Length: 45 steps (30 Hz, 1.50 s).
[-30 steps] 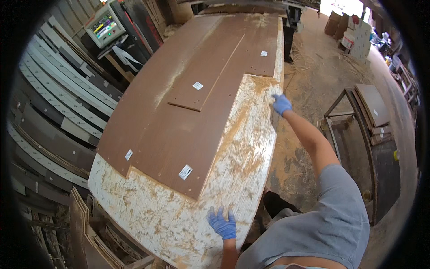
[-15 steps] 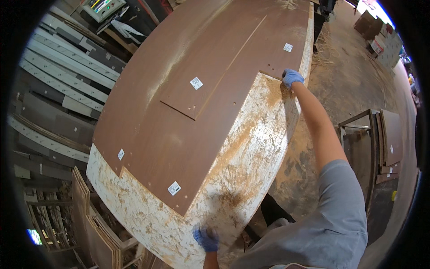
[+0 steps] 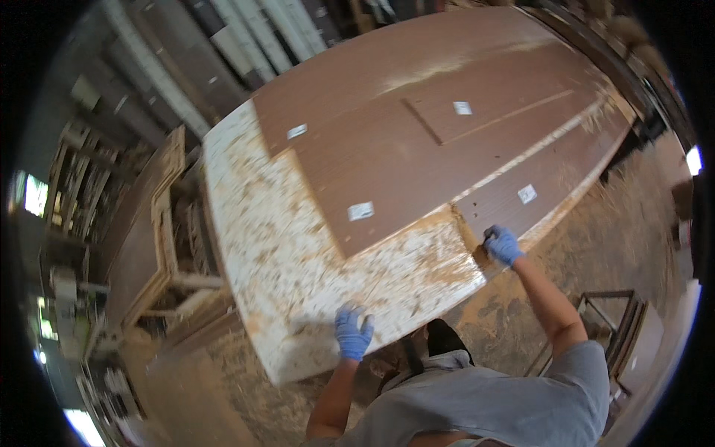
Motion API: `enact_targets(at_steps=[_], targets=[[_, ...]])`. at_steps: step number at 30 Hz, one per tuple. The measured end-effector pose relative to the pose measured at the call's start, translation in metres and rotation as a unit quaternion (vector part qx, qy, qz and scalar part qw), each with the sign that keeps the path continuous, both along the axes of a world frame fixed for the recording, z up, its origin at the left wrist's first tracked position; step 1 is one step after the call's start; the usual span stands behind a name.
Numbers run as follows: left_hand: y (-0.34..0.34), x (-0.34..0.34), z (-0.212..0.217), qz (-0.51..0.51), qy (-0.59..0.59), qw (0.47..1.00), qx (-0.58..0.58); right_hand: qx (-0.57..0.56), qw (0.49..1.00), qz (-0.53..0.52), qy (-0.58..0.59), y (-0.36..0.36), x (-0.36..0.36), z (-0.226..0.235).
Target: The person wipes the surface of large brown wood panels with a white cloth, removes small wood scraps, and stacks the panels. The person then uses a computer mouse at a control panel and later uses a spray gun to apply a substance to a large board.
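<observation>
My right hand (image 3: 503, 246), in a blue glove, is closed on a dark-handled brush (image 3: 477, 252). Its tan bristles seem to lie along the near end of a narrow brown panel (image 3: 527, 208); the motion smears them somewhat. My left hand (image 3: 353, 332), gloved alike, rests with fingers spread on the white board (image 3: 287, 346), close to its near edge. Brown sawdust (image 3: 261, 186) is streaked over that board. A larger notched brown panel (image 3: 387, 156) lies on the board beyond my hands, bearing white labels (image 3: 360, 211).
Leaning panels (image 3: 138, 223) and a wooden frame stand left of the board. Long strips (image 3: 253, 37) are stacked beyond it. At the right, a metal rack (image 3: 607, 313) holds upright boards. Sawdust and shavings cover the floor (image 3: 588, 231).
The view has swung round to the left, so the panels appear turned. My left hand now lies farther from the large panel's corner. My right hand stays near the narrow panel's end.
</observation>
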<state>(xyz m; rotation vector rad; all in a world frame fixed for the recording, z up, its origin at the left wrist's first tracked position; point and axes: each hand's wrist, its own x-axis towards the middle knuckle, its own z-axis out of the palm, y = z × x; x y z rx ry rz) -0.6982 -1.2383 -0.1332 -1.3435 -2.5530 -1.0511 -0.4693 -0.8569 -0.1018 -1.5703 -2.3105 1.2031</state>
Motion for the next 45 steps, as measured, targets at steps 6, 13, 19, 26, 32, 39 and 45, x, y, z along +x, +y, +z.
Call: enact_targets(at_steps=[6, 13, 19, 26, 32, 39, 45], targets=[[-0.143, 0.031, 0.025, 0.146, -0.126, 0.979, 0.069, -0.027, 0.974, 0.225, 0.005, -0.241, -0.168, -0.004], [-0.268, -0.003, 0.007, 0.476, -0.355, 0.750, 0.293, -0.173, 0.847, 0.479, 0.153, -0.518, -0.303, 0.003], [-0.321, -0.052, -0.042, 0.546, -0.503, 0.561, 0.366, -0.259, 0.842, 0.473, 0.016, -0.553, -0.293, 0.097], [-0.319, -0.119, -0.078, 0.379, -0.615, 0.515, 0.462, 0.132, 0.904, 0.375, 0.155, -0.410, -0.281, 0.009], [-0.325, -0.139, -0.104, 0.383, -0.577, 0.554, 0.462, 0.171, 0.902, 0.394, 0.048, -0.406, -0.327, -0.007], [-0.464, -0.220, -0.022, 0.320, -0.548, 0.497, 0.592, 0.186, 0.817, 0.520, -0.166, -0.410, -0.401, 0.041], [-0.688, -0.365, -0.002, 0.267, -0.508, 0.539, 0.617, 0.041, 0.752, 0.575, -0.319, -0.470, -0.462, 0.071]])
